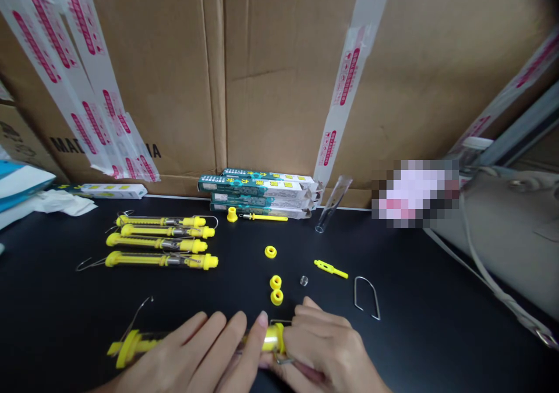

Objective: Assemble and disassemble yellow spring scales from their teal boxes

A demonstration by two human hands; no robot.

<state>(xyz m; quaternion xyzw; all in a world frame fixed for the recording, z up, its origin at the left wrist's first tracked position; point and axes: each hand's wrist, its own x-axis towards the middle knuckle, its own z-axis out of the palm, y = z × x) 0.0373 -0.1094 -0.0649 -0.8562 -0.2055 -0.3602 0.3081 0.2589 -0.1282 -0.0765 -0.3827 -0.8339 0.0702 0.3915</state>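
Yellow spring scale (133, 346), clear barrel, lying horizontal (middle hidden)

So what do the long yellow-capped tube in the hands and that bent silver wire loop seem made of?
The yellow-capped tube looks like glossy moulded plastic: even bright colour, smooth rounded caps. Its clear barrel could be plastic or glass; that's hard to tell. The bent silver wire loop looks like thin steel or similar metal, given its pale sheen and narrow, evenly bent shape.
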